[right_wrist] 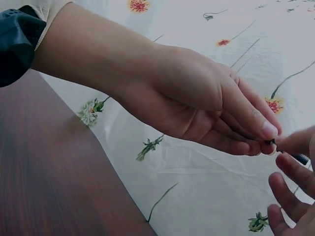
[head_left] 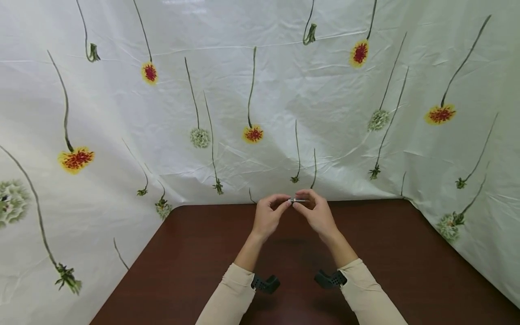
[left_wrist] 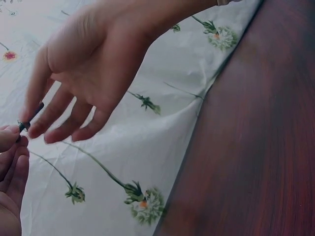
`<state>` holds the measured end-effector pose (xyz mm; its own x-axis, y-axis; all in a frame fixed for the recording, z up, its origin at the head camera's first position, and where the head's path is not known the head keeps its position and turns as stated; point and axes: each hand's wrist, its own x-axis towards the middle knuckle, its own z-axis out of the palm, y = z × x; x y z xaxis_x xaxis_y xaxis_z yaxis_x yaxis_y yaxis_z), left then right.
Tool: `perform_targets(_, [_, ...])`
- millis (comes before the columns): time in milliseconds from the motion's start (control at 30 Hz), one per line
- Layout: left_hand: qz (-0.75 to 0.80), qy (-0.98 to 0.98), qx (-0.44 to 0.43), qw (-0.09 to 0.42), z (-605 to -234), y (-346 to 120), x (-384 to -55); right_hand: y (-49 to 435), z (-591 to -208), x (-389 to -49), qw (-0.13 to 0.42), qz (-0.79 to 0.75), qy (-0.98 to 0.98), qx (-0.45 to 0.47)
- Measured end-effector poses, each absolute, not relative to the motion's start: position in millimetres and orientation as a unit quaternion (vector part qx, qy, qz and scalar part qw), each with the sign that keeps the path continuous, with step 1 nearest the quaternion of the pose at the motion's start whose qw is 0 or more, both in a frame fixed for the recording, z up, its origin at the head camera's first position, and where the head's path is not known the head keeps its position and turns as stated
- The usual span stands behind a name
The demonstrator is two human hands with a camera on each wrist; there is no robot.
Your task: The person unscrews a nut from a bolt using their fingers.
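Note:
A small grey metal bolt (head_left: 300, 200) with a thicker collar, perhaps a nut, lies roughly level between the fingertips of both hands, above the far part of the table. At its left end my left hand (head_left: 266, 217) pinches it between thumb and index finger. My right hand (head_left: 321, 218) holds it with thumb and index finger near the collar, and the threaded shaft (right_wrist: 301, 159) points toward that palm. In the left wrist view the right hand's (left_wrist: 101, 69) other fingers are spread loosely. Fingertips partly cover the bolt in every view.
A dark reddish-brown table (head_left: 195, 262) lies below the hands. White cloth (head_left: 227, 81) printed with flowers hangs behind and along both sides. Each wrist carries a dark strapped device, one (head_left: 266, 284) at the left and one (head_left: 330, 279) at the right.

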<state>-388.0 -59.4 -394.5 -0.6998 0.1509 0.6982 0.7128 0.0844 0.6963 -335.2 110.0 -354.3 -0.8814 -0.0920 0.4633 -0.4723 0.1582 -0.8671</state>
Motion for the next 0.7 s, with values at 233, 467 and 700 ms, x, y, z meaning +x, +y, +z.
perform_targets(233, [-0.598,-0.699,-0.312,0.238,-392.4,-62.1,-388.6,111.7,-378.2,-364.1,0.143,0.634,-0.740,0.173])
perform_targets(467, [-0.605,-0.697,-0.305,0.235,-391.3,-63.8,-389.7,112.5,-382.5,-368.4,0.154,0.632,-0.734,0.196])
perform_targets(700, [-0.601,-0.701,-0.309,0.228,-391.2,-64.9,-386.6,112.3,-383.7,-368.4,0.145,0.645,-0.729,0.178])
